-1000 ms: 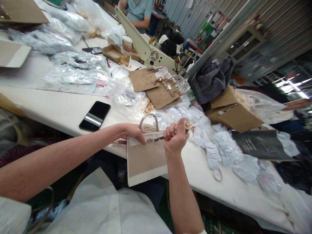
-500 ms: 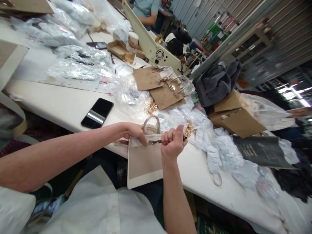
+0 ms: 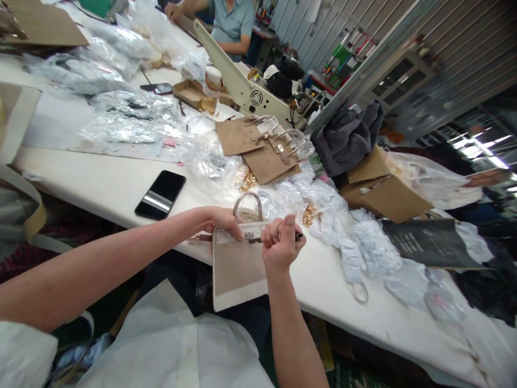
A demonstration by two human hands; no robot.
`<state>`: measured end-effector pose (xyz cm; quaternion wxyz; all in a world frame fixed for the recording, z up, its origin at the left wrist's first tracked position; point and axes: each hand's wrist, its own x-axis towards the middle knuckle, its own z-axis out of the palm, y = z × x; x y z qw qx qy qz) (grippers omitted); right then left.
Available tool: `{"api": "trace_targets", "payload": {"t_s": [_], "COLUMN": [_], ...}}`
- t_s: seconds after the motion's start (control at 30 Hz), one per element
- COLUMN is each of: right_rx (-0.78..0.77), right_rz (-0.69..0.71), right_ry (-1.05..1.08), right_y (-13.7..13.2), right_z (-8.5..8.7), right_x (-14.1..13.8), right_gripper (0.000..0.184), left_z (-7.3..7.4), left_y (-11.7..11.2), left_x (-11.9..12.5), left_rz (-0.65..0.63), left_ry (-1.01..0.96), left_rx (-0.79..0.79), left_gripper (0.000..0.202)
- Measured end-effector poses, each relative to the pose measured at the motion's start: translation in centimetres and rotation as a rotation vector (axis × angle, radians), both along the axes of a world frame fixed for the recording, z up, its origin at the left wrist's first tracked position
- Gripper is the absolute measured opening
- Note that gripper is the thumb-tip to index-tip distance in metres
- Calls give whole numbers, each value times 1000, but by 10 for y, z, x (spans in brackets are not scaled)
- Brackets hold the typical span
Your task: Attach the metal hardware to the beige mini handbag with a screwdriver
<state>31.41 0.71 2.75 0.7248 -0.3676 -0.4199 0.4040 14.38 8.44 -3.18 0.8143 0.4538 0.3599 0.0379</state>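
A beige handbag panel with a pale border stands tilted at the table's front edge, a clear-wrapped loop handle rising above it. My left hand is closed on its upper left part, thumb in front and the other fingers hidden behind. Beside that thumb sits a small metal clasp. My right hand makes a fist round a slim hand tool, whose black end sticks out on the right. A thin dark length runs from the fist to the clasp; whether it belongs to the tool I cannot tell.
A phone lies left on the white table. Beyond are brown bag pieces, gold-coloured hardware, clear plastic wrapping and a cardboard box. A co-worker sits behind a cream machine.
The view has shifted slightly. My right fist has turned a little and sits slightly further left, close to the clasp. My left hand keeps its hold on the panel.
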Motion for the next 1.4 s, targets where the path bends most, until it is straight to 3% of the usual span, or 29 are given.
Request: {"api": "trace_targets", "payload": {"t_s": [0.2, 0.37, 0.47, 0.57, 0.67, 0.77, 0.87, 1.2, 1.4], "right_rx": [-90, -337, -511, -572, -409, -130, 33, 129, 77], "right_rz": [6, -59, 2, 96, 141, 52, -37, -129, -131], "right_ry": [-11, -156, -241, -215, -73, -18, -69, -105, -164], "right_y": [8, 53, 80, 82, 54, 19, -3, -10, -8], "right_z": [4, -3, -8, -5, 5, 11, 10, -5, -12], "right_x": [-14, -31, -40, -35, -14, 3, 2, -19, -24], "right_gripper": [73, 72, 74, 76, 76, 72, 70, 65, 66], "left_z": [1, -4, -7, -9, -9, -9, -9, 5, -4], "left_y": [2, -2, -3, -2, 1, 3, 4, 0, 1], "left_x": [2, 3, 3, 3, 3, 2, 2, 2, 5], "left_rz": [-17, 18, 47, 35, -4, -31, -25, -23, 27], "left_ry": [-37, -148, -181, -102, -51, -32, -11, -35, -42], "left_rx": [22, 46, 69, 76, 47, 26, 20, -3, 52], "left_gripper": [33, 40, 41, 39, 39, 40, 40, 31, 31]}}
